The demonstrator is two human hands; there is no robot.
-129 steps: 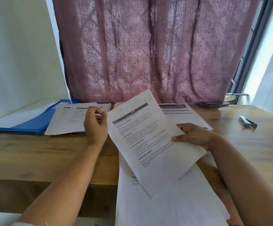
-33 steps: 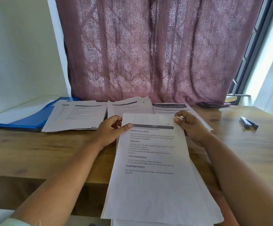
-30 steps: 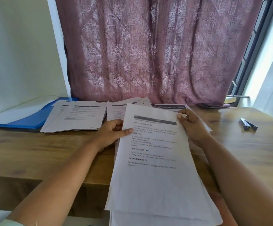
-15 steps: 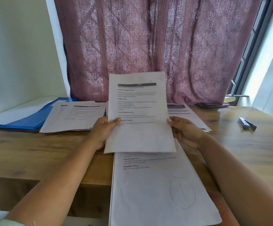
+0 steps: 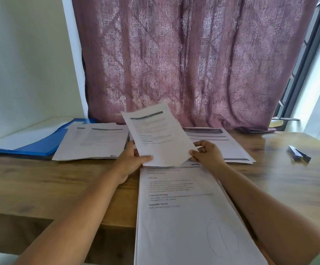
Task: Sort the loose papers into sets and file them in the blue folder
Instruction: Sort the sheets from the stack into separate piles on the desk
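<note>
Over on the left the blue folder (image 5: pixel 38 148) is lying open at the table's (image 5: pixel 40 180) far edge, with a sorted set of papers (image 5: pixel 96 142) overlapping it. The left hand (image 5: pixel 130 161) and right hand (image 5: pixel 206 153) are both pinching one printed sheet (image 5: pixel 159 138), which half a second ago was upright for reading and is now tipping toward the piles, so she's probably picked its set. The unsorted stack (image 5: pixel 189 217) is waiting underneath. Another set (image 5: pixel 222 142) sits right. A dark blue stapler-looking thing (image 5: pixel 298 156) is lying further right, out of the way.
</note>
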